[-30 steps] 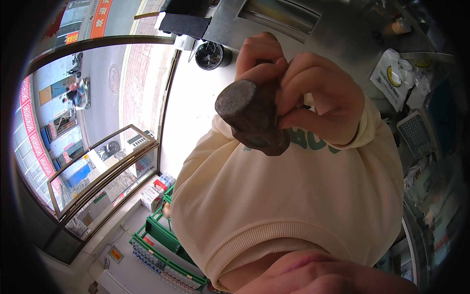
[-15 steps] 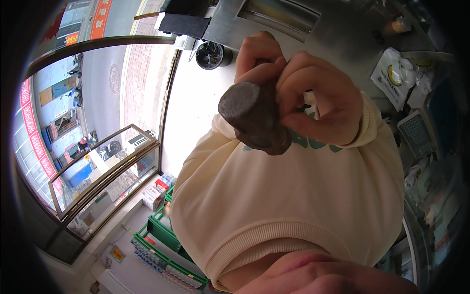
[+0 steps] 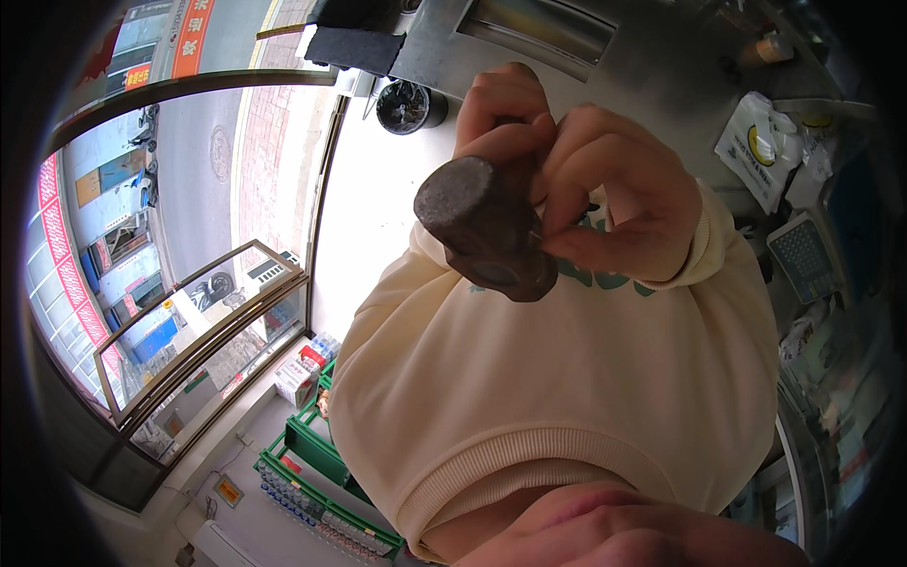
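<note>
Window [image 3: 210, 347] off left, steel counter [image 3: 430, 55] ahead, and here's the dark lump [image 3: 491, 227], up before the sweatshirt [image 3: 567, 369], seemingly so both hands reach it. Left hand [image 3: 503, 115] curls tight on it, likely steadying; right hand's [image 3: 645, 180] thumb and forefinger nearly meet at its side, anything pinched too hidden to tell.

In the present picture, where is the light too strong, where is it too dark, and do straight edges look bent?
Head view: the white surface beside the window frame looks washed out; the dark lump is shadowed, its flat end paler; the right edge is dim and soft; the window frame bows; corners are black.
</note>
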Demonstrator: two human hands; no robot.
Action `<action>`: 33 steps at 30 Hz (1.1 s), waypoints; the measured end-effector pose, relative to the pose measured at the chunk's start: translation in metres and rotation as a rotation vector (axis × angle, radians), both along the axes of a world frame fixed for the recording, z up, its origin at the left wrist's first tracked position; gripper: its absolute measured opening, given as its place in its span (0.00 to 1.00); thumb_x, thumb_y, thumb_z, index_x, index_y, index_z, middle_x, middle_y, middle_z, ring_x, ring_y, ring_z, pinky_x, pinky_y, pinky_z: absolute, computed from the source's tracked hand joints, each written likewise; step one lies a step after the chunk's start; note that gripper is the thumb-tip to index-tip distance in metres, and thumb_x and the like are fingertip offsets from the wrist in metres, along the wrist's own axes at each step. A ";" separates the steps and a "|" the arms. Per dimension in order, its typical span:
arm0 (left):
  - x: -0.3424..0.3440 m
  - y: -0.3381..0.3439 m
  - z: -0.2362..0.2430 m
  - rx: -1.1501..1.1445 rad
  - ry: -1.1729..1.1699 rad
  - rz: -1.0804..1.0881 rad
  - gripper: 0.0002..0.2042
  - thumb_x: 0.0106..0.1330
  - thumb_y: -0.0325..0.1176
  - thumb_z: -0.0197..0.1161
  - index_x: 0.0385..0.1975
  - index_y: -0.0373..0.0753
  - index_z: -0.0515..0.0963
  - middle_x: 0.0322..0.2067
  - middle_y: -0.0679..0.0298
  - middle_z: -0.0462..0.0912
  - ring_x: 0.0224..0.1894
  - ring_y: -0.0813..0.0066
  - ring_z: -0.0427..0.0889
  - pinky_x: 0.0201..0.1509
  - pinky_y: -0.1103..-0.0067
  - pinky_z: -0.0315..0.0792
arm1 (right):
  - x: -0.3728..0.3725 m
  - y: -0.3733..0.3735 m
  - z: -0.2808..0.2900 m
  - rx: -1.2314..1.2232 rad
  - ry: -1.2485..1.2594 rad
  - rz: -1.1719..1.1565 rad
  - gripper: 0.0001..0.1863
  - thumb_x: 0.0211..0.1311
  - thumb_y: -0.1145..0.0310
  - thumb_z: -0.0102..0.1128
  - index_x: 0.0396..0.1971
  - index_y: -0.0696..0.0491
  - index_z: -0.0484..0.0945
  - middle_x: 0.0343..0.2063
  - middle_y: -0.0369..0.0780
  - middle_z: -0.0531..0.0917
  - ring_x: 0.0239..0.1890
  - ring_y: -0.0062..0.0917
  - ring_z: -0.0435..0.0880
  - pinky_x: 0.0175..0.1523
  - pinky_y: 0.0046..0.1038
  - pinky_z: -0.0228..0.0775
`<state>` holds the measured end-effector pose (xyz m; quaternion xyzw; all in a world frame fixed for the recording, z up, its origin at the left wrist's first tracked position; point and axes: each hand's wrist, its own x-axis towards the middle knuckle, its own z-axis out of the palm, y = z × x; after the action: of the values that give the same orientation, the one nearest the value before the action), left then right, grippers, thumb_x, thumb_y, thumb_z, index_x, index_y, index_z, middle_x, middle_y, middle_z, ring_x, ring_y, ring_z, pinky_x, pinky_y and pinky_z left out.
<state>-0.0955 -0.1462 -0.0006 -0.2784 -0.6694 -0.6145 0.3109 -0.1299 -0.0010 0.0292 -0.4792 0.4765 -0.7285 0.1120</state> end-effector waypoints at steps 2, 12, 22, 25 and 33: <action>-0.002 0.000 -0.004 0.014 0.023 -0.013 0.13 0.51 0.21 0.65 0.36 0.35 0.72 0.34 0.59 0.68 0.33 0.66 0.67 0.35 0.75 0.63 | 0.000 -0.002 0.000 -0.019 0.002 -0.014 0.12 0.43 0.78 0.69 0.30 0.55 0.76 0.31 0.38 0.77 0.32 0.24 0.75 0.39 0.24 0.64; -0.004 -0.002 -0.005 -0.030 0.054 -0.019 0.20 0.47 0.22 0.67 0.41 0.38 0.70 0.35 0.59 0.68 0.34 0.64 0.65 0.35 0.73 0.63 | 0.000 -0.004 0.002 -0.039 0.002 -0.048 0.15 0.39 0.81 0.71 0.29 0.56 0.77 0.30 0.39 0.77 0.31 0.24 0.76 0.37 0.24 0.65; 0.006 -0.005 -0.005 -0.037 -0.093 -0.065 0.22 0.46 0.20 0.66 0.43 0.41 0.70 0.37 0.58 0.65 0.35 0.64 0.63 0.35 0.74 0.62 | -0.001 -0.002 0.005 0.012 0.050 -0.075 0.12 0.42 0.79 0.68 0.29 0.56 0.77 0.30 0.38 0.76 0.30 0.23 0.74 0.35 0.23 0.64; 0.005 -0.003 -0.003 -0.053 -0.080 -0.049 0.22 0.46 0.20 0.66 0.42 0.40 0.70 0.36 0.59 0.66 0.35 0.64 0.64 0.34 0.75 0.62 | 0.000 -0.002 0.005 0.030 0.049 -0.071 0.11 0.43 0.78 0.68 0.29 0.55 0.77 0.30 0.38 0.76 0.31 0.23 0.73 0.36 0.23 0.64; 0.001 -0.001 -0.007 0.027 -0.061 -0.007 0.18 0.50 0.22 0.63 0.42 0.37 0.70 0.37 0.58 0.68 0.36 0.63 0.66 0.35 0.73 0.63 | -0.003 0.000 -0.001 -0.017 0.130 0.011 0.10 0.45 0.73 0.68 0.29 0.52 0.76 0.30 0.36 0.74 0.31 0.25 0.72 0.40 0.25 0.64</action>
<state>-0.0941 -0.1468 -0.0079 -0.2575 -0.6692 -0.6328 0.2922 -0.1334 -0.0006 0.0286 -0.5290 0.4739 -0.6993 0.0805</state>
